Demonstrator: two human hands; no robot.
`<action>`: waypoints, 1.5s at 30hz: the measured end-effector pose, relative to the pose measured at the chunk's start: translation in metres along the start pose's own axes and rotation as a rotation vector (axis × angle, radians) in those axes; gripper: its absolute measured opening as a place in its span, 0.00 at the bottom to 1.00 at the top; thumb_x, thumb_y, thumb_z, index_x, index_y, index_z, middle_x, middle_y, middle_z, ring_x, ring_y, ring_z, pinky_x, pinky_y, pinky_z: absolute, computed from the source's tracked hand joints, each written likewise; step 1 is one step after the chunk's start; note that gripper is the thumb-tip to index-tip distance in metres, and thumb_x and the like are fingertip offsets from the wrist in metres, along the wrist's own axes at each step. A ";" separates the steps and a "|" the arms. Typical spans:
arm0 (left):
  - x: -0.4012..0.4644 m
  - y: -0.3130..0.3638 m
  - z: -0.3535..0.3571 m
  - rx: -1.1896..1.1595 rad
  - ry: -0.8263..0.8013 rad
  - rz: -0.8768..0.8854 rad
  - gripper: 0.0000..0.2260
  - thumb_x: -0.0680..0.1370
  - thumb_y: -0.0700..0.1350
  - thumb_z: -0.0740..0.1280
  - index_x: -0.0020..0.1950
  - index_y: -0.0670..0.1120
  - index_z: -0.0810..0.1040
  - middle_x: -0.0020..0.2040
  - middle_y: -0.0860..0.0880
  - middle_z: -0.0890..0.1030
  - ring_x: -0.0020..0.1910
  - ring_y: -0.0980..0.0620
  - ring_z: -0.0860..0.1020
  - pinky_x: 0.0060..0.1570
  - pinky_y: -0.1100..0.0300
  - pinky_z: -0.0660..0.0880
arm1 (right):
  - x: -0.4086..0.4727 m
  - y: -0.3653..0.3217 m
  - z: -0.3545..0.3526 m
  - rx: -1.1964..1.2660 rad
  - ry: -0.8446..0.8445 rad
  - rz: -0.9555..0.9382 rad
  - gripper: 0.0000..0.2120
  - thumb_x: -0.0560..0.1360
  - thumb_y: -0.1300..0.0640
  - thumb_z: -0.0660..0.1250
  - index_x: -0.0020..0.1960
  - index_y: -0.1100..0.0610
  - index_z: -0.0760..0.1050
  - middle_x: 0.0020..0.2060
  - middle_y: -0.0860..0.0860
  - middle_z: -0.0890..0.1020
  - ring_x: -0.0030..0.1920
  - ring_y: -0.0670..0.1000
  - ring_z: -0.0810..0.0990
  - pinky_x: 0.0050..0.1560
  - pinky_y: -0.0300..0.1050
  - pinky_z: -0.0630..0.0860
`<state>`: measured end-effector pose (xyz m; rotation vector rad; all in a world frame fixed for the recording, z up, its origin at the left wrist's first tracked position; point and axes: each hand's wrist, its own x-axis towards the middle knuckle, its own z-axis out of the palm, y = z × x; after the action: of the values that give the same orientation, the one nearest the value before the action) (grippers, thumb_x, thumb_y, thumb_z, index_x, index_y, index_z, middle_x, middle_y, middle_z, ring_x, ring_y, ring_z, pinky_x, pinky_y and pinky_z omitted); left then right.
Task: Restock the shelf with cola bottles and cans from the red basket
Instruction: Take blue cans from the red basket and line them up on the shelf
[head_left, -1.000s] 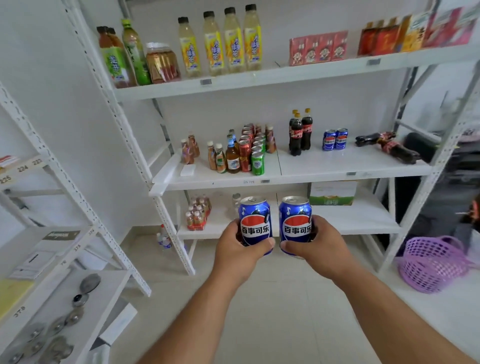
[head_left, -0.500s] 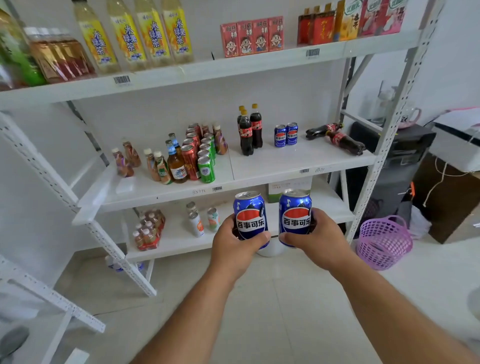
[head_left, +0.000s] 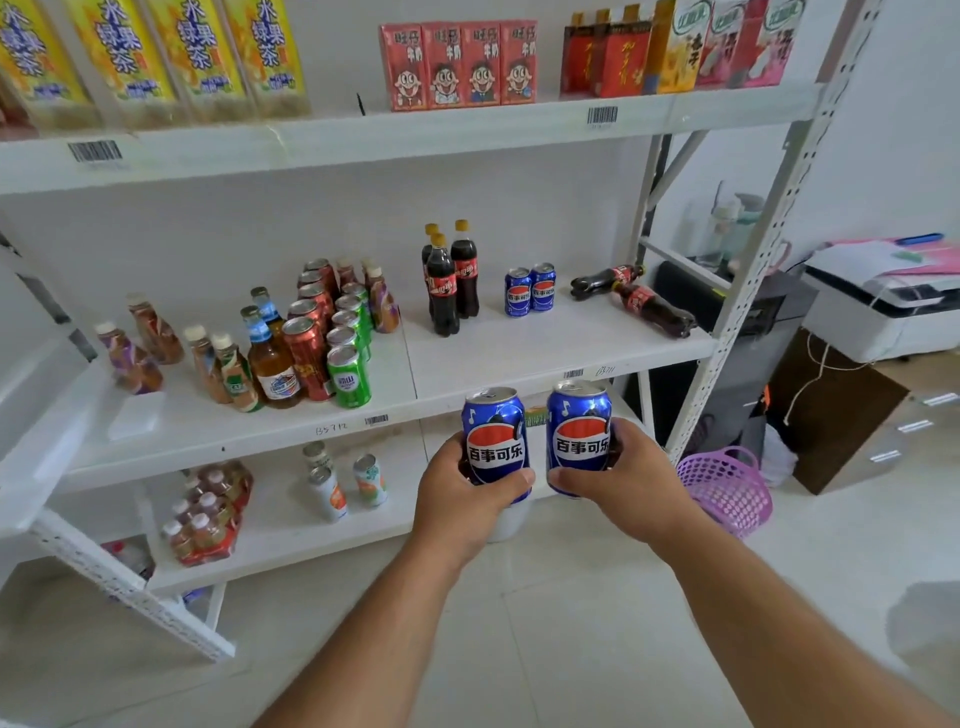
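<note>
My left hand grips a blue cola can and my right hand grips a second blue cola can. Both cans are upright, side by side, in front of the middle shelf's front edge. On that shelf stand two blue cola cans, three upright cola bottles to their left, and two cola bottles lying flat to their right. No red basket is in view.
Mixed cans and small bottles fill the shelf's left half. Juice cartons line the top shelf. A purple basket sits on the floor by the white upright post. A printer stands at right.
The view has moved closer to the shelf and turned right. Both hands, each with its can, have risen towards the middle shelf's front edge.
</note>
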<state>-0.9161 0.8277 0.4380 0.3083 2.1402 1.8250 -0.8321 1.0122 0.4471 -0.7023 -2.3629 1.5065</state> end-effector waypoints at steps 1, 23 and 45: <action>0.009 -0.001 0.007 0.005 -0.005 -0.005 0.21 0.69 0.42 0.83 0.56 0.58 0.79 0.52 0.58 0.86 0.45 0.68 0.83 0.45 0.67 0.77 | 0.010 0.004 -0.003 0.002 -0.002 0.005 0.31 0.66 0.53 0.85 0.64 0.49 0.75 0.51 0.43 0.85 0.50 0.42 0.84 0.40 0.31 0.77; 0.208 0.037 0.189 0.151 0.136 -0.063 0.19 0.70 0.40 0.82 0.53 0.57 0.79 0.49 0.57 0.86 0.43 0.68 0.83 0.35 0.74 0.76 | 0.263 0.082 -0.122 0.038 -0.156 0.002 0.25 0.66 0.53 0.84 0.58 0.47 0.78 0.47 0.44 0.87 0.48 0.43 0.85 0.46 0.39 0.81; 0.393 -0.018 0.179 0.123 0.089 -0.141 0.19 0.69 0.42 0.83 0.52 0.59 0.80 0.47 0.59 0.87 0.44 0.64 0.84 0.42 0.68 0.79 | 0.436 0.112 -0.055 -0.053 -0.182 0.163 0.25 0.65 0.57 0.84 0.57 0.49 0.77 0.48 0.47 0.86 0.50 0.50 0.85 0.54 0.50 0.84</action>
<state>-1.2137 1.1304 0.3574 0.1018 2.2767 1.6624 -1.1494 1.3213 0.3499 -0.8195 -2.5420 1.6432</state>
